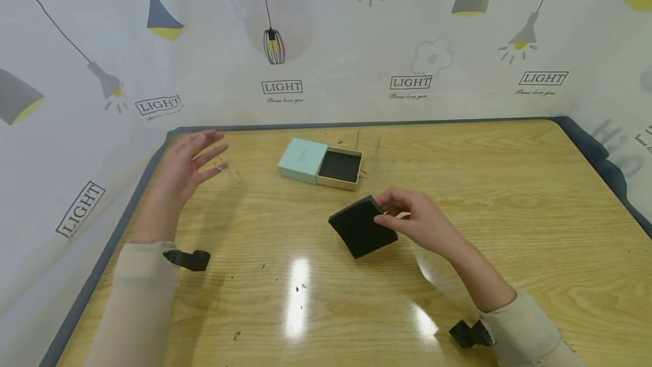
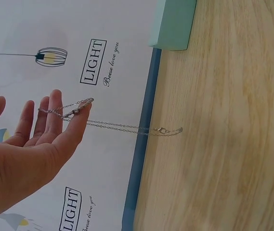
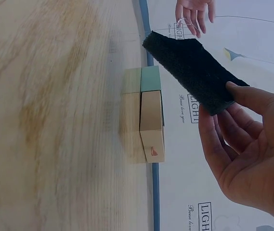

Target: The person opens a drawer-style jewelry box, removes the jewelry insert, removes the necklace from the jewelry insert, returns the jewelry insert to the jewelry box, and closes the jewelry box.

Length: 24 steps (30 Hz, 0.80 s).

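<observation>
A thin silver chain necklace (image 2: 162,130) lies draped over the fingers of my left hand (image 1: 184,167), and its clasp end hangs down in the left wrist view. The fingers of that hand are loosely extended, raised over the table's left side. My right hand (image 1: 420,222) pinches a square black foam pad (image 1: 360,230) by one edge between thumb and fingers, holding it tilted above the table. Behind the pad stands a mint-green box sleeve (image 1: 303,160) with its cream drawer (image 1: 337,182) slid partly out to the right; the drawer's inside looks dark.
The wooden table (image 1: 265,299) has a dark blue edge along its back and left sides. A pale sheet (image 1: 346,55) printed with lamps rises behind it. A black camera mount (image 1: 188,259) sits at the left wrist, and another (image 1: 471,334) at the right.
</observation>
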Motion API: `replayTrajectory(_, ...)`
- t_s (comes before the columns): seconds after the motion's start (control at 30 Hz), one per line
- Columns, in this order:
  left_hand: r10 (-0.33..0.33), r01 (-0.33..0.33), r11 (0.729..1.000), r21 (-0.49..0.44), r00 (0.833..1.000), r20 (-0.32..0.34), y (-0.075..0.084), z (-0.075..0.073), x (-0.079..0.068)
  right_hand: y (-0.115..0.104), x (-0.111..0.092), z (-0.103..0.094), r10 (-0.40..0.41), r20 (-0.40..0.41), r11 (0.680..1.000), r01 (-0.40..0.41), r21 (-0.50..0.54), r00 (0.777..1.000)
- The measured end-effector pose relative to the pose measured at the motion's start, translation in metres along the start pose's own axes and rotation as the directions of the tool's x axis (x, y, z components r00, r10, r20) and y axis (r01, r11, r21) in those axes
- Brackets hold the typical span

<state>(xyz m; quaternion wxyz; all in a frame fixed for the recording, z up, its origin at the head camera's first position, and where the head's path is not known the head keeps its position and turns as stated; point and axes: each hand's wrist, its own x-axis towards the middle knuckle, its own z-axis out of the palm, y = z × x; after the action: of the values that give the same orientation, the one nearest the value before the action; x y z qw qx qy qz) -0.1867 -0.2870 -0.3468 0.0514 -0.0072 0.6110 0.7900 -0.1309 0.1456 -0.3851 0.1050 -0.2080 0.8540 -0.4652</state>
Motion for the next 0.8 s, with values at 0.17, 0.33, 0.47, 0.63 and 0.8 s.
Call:
replayTrajectory(0.17, -0.008, 0.008, 1.000, 0.011, 1.000, 0.003, -0.004, -0.002, 0.002, 0.000, -0.001, 0.000, 0.002, 0.000, 1.000, -0.002, -0.001, 1.000)
replayTrajectory(0.33, -0.021, 0.021, 1.000, 0.015, 1.000, 0.004, -0.007, -0.004, 0.004, 0.001, -0.001, -0.001, 0.000, -0.001, 1.000, 0.000, 0.001, 1.000)
replayTrajectory(0.47, -0.029, 0.029, 0.999, 0.029, 1.000, 0.004, -0.010, -0.005, 0.004, 0.002, -0.002, -0.001, 0.003, 0.000, 1.000, -0.003, 0.004, 1.000)
replayTrajectory(0.63, -0.048, 0.048, 0.999, 0.023, 0.999, 0.000, -0.013, -0.007, 0.004, 0.003, -0.003, 0.000, 0.007, -0.004, 1.000, -0.007, -0.002, 1.000)
replayTrajectory(0.8, -0.061, 0.061, 0.998, 0.028, 0.998, -0.002, -0.018, -0.009, 0.004, 0.003, -0.003, 0.000, 0.006, -0.010, 1.000, -0.007, -0.007, 1.000)
